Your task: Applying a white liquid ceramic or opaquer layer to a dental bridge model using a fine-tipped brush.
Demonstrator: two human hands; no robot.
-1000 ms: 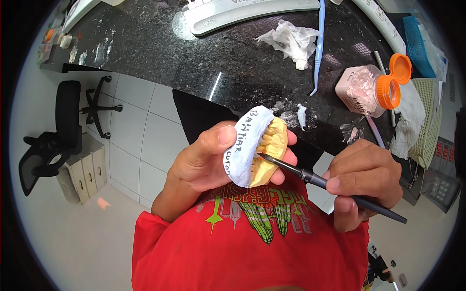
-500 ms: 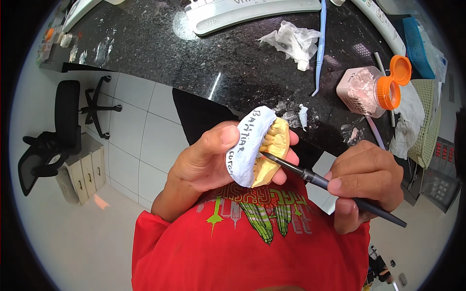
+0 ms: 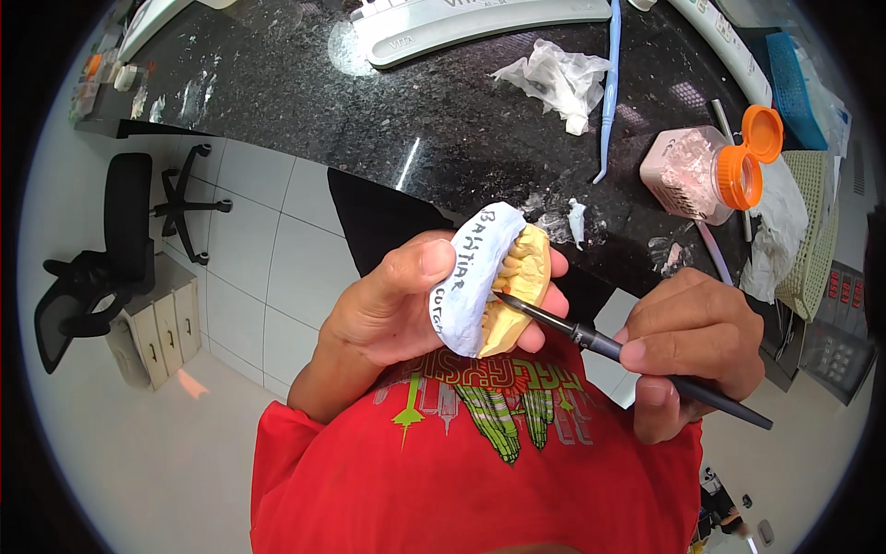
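Observation:
My left hand (image 3: 392,300) is closed around a dental cast (image 3: 524,265), thumb on its pale blue plaster base (image 3: 475,277) with dark handwriting, fingertips showing past the far side. The cast's yellow side carries moulded teeth and faces right. In my right hand (image 3: 699,354) a slim dark-handled brush (image 3: 600,342) is pinched like a pen. Its tip rests at or just over the inner side of the teeth, near the middle of the cast; exact contact is too small to tell.
On the black speckled worktop (image 3: 277,102) lie a crumpled white tissue (image 3: 558,83), a blue slender tool (image 3: 609,102) and a long grey case (image 3: 489,35). To the right stands a clear jar of pink powder (image 3: 685,171) with its orange lid raised. A black office chair (image 3: 125,231) is at left.
My right hand and the brush have shifted very slightly left; the tip stays at the same part of the cast. The left hand and cast look unmoved.

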